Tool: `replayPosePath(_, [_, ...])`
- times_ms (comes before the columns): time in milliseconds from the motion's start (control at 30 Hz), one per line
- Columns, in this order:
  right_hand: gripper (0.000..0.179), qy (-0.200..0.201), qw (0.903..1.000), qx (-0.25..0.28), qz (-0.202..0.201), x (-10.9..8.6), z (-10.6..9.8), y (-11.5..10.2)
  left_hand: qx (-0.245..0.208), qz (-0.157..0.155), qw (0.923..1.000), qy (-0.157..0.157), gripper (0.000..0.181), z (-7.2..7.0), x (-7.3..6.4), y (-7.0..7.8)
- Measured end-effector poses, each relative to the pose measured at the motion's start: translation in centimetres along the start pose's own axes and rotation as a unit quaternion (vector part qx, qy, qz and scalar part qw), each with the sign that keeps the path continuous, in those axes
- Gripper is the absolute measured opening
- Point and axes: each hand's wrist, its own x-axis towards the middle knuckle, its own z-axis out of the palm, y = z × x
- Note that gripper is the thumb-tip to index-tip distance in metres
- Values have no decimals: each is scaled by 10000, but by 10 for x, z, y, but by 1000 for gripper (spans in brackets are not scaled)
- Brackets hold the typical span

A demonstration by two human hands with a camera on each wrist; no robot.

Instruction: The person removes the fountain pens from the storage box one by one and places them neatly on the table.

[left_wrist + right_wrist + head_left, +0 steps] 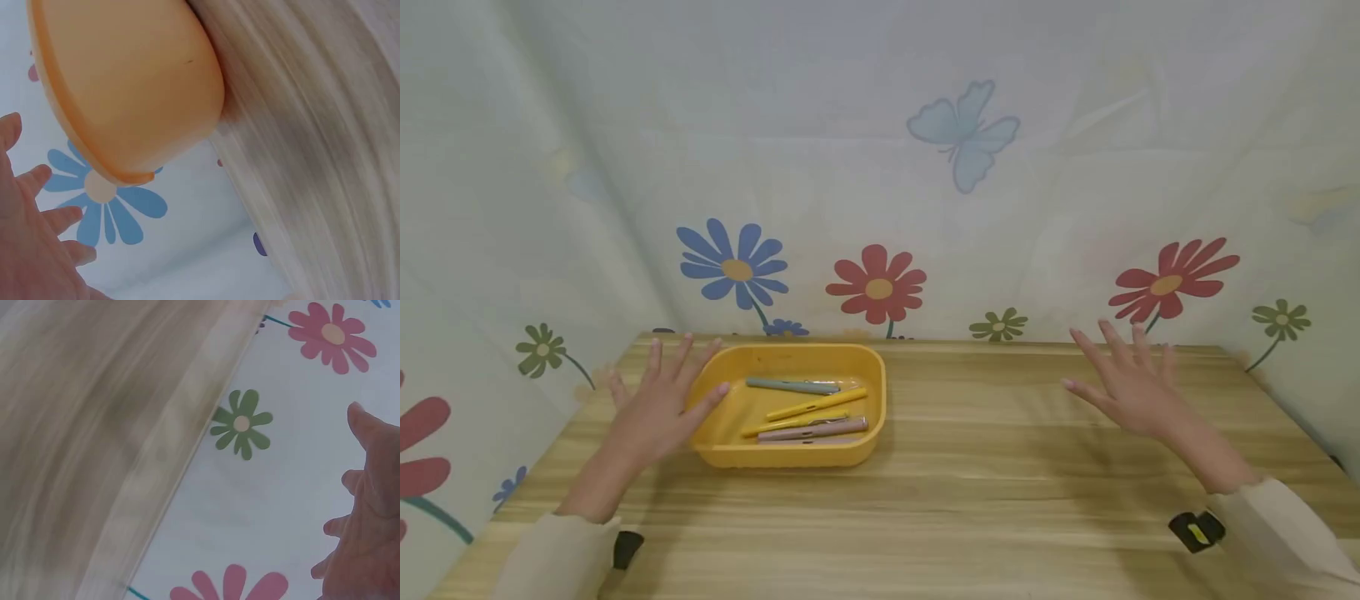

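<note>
A yellow plastic tub stands on the wooden table, left of the middle. Inside lie several pens: a teal pen at the back, a yellow pen and another yellow one in the middle, and a mauve pen in front, with one more partly hidden by the near wall. My left hand, fingers spread, hovers by the tub's left end. The left wrist view has a gap between that hand and the tub's outer wall. Far to the right, my right hand is held over the table, fingers spread, holding nothing.
The wood-grain table ends at the back against a white cloth printed with flowers and a butterfly. The cloth also rises on both sides. A black strap piece shows by the right wrist, another by the left.
</note>
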Motion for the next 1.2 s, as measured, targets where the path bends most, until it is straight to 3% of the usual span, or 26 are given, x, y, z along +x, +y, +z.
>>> replayPosePath(200, [75,-241,9980,530,-231,12,-8,-20,-639,-69,9979,40,64,-3,-1,-2])
replayPosePath(333, [73,-368,9915,1148,-499,22,-13,-37,-1050,1,9943,165,64,-3,-1,-3])
replayPosePath(567, [68,-549,9621,2502,-938,44,-11,-65,-1611,-104,9867,163,63,-4,1,-5])
replayPosePath(767, [62,-539,9420,3060,-1272,59,-2,-90,-1951,-271,9803,140,65,-1,-1,-9])
replayPosePath(900, [56,-402,9277,3442,-1385,69,5,-106,-2369,-439,9706,21,67,0,-1,-14])
replayPosePath(1200, [47,-474,8862,4414,-1324,87,19,-138,-3388,-857,9348,-642,71,6,2,-34])
